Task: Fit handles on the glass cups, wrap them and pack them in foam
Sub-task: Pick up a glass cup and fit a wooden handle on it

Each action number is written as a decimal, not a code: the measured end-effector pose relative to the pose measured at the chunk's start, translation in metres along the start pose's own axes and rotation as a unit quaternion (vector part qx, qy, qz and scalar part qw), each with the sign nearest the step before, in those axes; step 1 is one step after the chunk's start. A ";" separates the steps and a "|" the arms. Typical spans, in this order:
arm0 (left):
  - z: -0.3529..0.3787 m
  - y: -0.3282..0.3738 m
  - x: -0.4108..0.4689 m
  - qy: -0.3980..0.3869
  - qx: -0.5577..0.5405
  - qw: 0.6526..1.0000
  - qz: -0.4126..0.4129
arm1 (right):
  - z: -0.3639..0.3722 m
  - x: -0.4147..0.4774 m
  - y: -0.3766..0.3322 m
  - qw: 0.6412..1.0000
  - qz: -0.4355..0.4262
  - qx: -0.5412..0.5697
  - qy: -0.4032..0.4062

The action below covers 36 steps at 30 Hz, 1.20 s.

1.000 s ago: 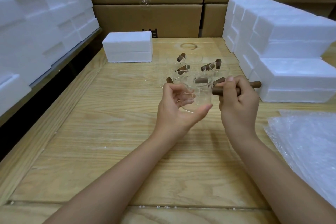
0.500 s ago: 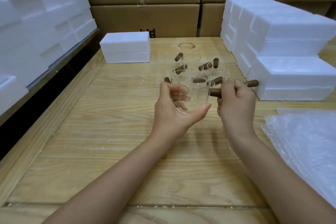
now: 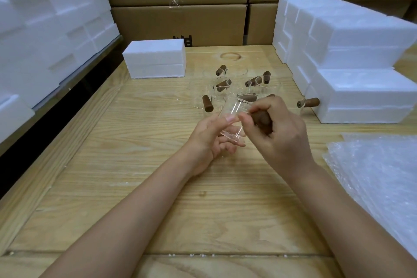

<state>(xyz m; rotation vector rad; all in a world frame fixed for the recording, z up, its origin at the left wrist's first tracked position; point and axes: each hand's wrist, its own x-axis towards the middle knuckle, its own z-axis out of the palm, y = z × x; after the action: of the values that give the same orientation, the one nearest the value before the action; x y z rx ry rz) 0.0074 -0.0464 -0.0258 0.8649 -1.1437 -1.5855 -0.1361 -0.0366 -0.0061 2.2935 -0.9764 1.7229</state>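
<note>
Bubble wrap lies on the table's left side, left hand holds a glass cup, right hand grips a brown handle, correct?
No: the head view shows the bubble wrap on the table's right side. The left hand does hold the glass cup, the right hand the brown handle.

Gloss against matt

The glass cup (image 3: 237,108) is clear and glossy; its handle (image 3: 261,118) is dark brown, matt wood. The desk (image 3: 135,142) is pale, smooth wood with bold grain. Foam blocks (image 3: 155,58) look white, matt, faintly grainy. Right, the bubble wrap (image 3: 379,176) is shiny clear plastic; the far cardboard boxes (image 3: 178,22) are dull brown.
</note>
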 end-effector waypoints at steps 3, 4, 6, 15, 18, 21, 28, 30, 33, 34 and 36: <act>-0.003 0.000 0.001 -0.019 0.024 0.999 -0.023 | -0.002 0.000 0.003 0.998 0.034 0.040 -0.040; -0.003 0.000 0.001 -0.020 0.034 0.999 -0.026 | -0.002 0.000 0.003 0.997 0.047 0.049 -0.045; -0.001 -0.001 -0.001 -0.012 0.048 0.999 -0.018 | -0.002 -0.001 0.002 0.996 0.070 0.053 -0.029; 0.009 -0.012 -0.003 0.055 0.064 0.991 0.108 | 0.007 -0.003 -0.008 0.934 0.302 0.161 0.104; 0.014 -0.014 -0.004 0.077 0.090 0.981 0.153 | 0.008 0.002 -0.013 0.860 0.414 0.261 0.145; 0.015 -0.017 -0.005 0.090 0.124 0.967 0.202 | 0.007 0.006 -0.012 0.770 0.500 0.362 0.163; 0.009 -0.015 -0.003 0.096 0.132 0.963 0.213 | 0.002 0.012 -0.003 0.649 0.596 0.460 0.109; 0.006 -0.014 -0.001 0.107 0.119 0.966 0.202 | 0.003 0.012 -0.001 0.634 0.596 0.485 0.083; 0.002 -0.014 0.001 0.122 0.102 0.969 0.187 | 0.005 0.012 0.000 0.610 0.592 0.522 0.065; 0.001 -0.014 0.002 0.122 0.096 0.971 0.182 | 0.005 0.011 0.000 0.606 0.590 0.530 0.062; 0.000 -0.015 0.003 0.117 0.073 0.977 0.163 | 0.006 0.011 0.000 0.614 0.571 0.542 0.048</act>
<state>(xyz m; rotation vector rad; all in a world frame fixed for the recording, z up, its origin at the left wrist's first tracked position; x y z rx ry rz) 0.0019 -0.0473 -0.0398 0.8823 -1.1720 -1.1130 -0.1299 -0.0436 0.0014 1.8062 -2.0340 3.7714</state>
